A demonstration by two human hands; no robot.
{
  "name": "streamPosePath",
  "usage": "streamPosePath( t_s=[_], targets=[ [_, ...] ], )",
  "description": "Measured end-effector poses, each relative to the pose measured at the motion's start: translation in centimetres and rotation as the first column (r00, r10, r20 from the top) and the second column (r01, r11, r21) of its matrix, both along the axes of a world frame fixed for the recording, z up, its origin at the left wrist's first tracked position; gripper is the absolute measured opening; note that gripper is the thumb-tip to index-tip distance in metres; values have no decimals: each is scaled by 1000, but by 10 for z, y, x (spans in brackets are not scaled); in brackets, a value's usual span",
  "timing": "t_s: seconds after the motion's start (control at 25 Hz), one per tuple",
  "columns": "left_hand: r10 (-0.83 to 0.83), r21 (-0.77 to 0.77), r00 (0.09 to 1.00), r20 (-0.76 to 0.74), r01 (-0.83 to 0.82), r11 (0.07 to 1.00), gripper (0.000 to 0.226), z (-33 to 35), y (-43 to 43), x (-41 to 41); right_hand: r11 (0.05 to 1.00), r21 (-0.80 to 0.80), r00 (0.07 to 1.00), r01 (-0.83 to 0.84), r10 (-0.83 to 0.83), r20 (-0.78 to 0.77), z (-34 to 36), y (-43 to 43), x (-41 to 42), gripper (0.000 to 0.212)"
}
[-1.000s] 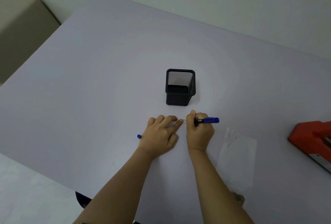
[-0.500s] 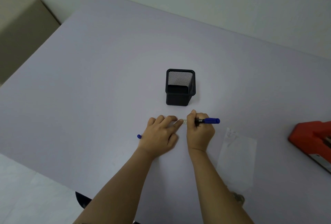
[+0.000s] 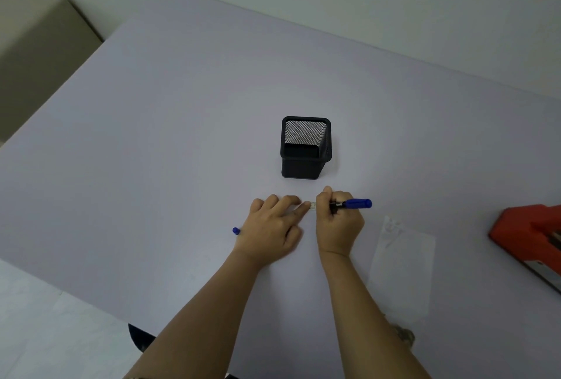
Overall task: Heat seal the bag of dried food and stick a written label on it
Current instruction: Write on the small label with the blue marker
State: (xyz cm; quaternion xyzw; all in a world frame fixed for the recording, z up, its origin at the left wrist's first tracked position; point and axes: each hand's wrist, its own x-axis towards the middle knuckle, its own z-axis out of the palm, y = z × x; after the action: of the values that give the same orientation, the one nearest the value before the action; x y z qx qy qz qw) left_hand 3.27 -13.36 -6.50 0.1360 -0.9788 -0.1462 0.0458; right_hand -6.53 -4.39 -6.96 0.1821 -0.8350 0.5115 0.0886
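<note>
While a blue cap peeks out beside it, the left hand lies flat with fingers spread, its grip pinning a small label to the surface near the middle. Just beside it, the right hand has its grip wrapped around a blue pen, writing. Steady downward pressure and short strokes should keep the label from sliding. Toward the near right edge lies the clear bag, with the red sealer at the right edge.
</note>
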Motion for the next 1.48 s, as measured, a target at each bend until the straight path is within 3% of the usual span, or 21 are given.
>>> streamPosePath(
  t_s=[0.24,0.36,0.52,0.64,0.76,0.88,0.96,1.04,1.24,1.32,1.36,1.4,1.48],
  targets=[
    [-2,-16,1000,-13,1,1000,45,-2,0,0,1000,-4,1000,21,-21,-1,-2,0,-1,38],
    [0,-19,1000,-21,0,1000,45,-3,0,0,980,-134,984,149,-133,121,3,1,-3,39],
    [17,26,1000,-25,-16,1000,45,-1,1,1,949,-227,934,217,-134,332,17,7,-1,25],
    [44,99,999,12,-45,994,46,0,0,-1,911,-303,876,278,-111,469,41,25,2,19],
    [71,168,996,47,-78,983,48,3,1,-4,885,-331,817,328,-90,570,66,51,10,28],
    [163,232,985,59,-172,957,48,11,5,-10,832,-346,651,434,-23,759,89,70,14,34],
    [236,261,966,105,-255,931,36,14,8,-17,760,-372,511,534,61,858,99,78,16,33],
    [310,308,940,139,-339,889,25,16,13,-23,672,-412,437,616,144,888,107,86,20,31],
    [398,476,891,219,-453,753,19,29,13,-30,671,-412,420,617,162,893,123,102,28,25],
    [410,598,900,148,-411,688,23,45,15,-26,685,-400,423,609,146,894,125,108,27,22],
    [423,608,903,71,-375,699,24,54,15,-17,693,-395,426,603,138,894,126,111,26,19],
    [441,555,897,-13,-360,750,25,60,15,-5,702,-393,432,594,134,892,126,113,27,16],
    [471,284,880,-64,-437,854,26,63,8,23,719,-401,444,568,142,884,128,115,29,13]
  ],
)
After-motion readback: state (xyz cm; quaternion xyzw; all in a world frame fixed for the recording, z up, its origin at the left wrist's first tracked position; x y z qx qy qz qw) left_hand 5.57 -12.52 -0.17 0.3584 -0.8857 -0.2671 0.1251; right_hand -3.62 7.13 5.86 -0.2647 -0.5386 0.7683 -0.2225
